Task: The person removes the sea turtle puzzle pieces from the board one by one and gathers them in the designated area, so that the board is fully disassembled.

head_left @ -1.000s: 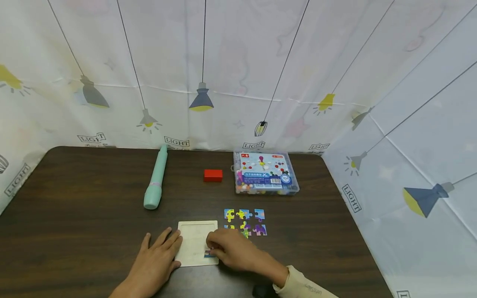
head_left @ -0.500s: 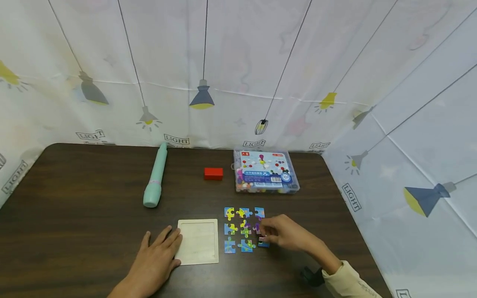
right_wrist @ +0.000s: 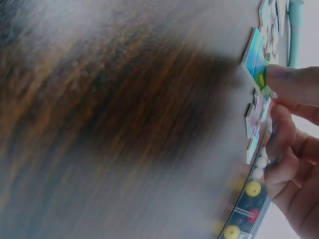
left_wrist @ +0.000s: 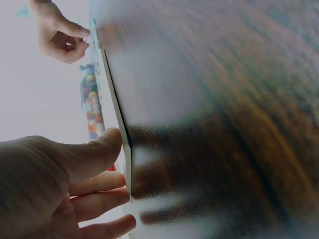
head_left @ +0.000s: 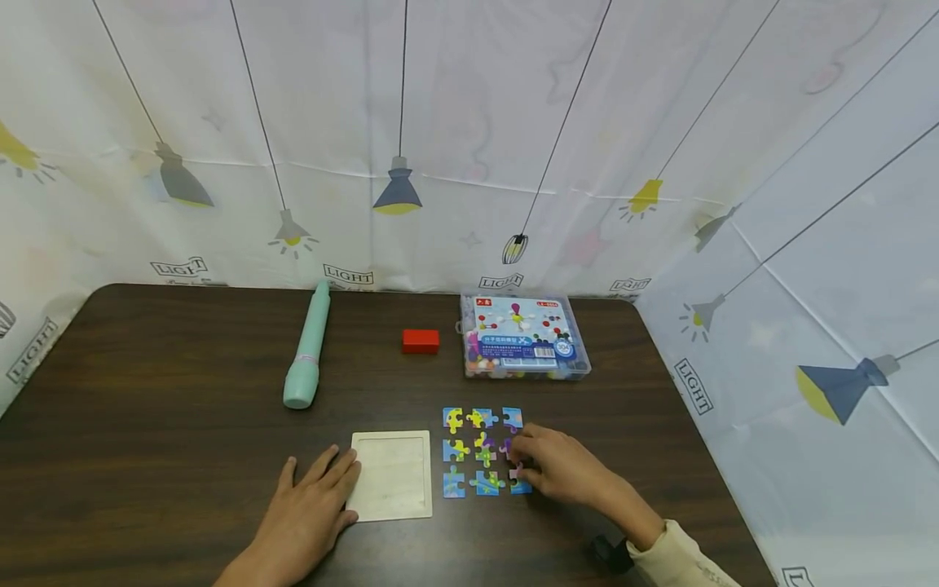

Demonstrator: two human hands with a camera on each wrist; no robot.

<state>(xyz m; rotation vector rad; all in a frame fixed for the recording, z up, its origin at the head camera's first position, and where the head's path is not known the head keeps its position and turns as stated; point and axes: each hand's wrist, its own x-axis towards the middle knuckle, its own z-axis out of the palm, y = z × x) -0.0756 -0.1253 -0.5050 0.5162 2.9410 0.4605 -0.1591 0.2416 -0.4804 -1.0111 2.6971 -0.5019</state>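
My left hand (head_left: 304,505) lies with fingers spread at the left edge of a pale wooden puzzle tray (head_left: 392,477), fingertips and thumb touching its rim. In the left wrist view that thumb (left_wrist: 102,152) presses against the tray's edge. My right hand (head_left: 561,465) is over the lower right of several jigsaw pieces laid out in rows, fingers curled. It pinches the corner jigsaw piece (head_left: 521,487) by its upper part. From the right wrist, the thumb (right_wrist: 286,77) is on this blue and green piece (right_wrist: 253,62); the grip behind it is partly hidden.
A clear plastic box (head_left: 524,338) of coloured balls stands behind the jigsaw pieces (head_left: 486,484). Left of the box is a red block (head_left: 421,342), and farther left a mint-green microphone-shaped object (head_left: 306,350). A printed curtain (head_left: 455,147) hangs behind the dark table (head_left: 161,391).
My right hand has moved from the tray to the right, carrying a jigsaw piece to the lower right of the rows. Since half a second ago it has barely shifted. My left hand stays put.
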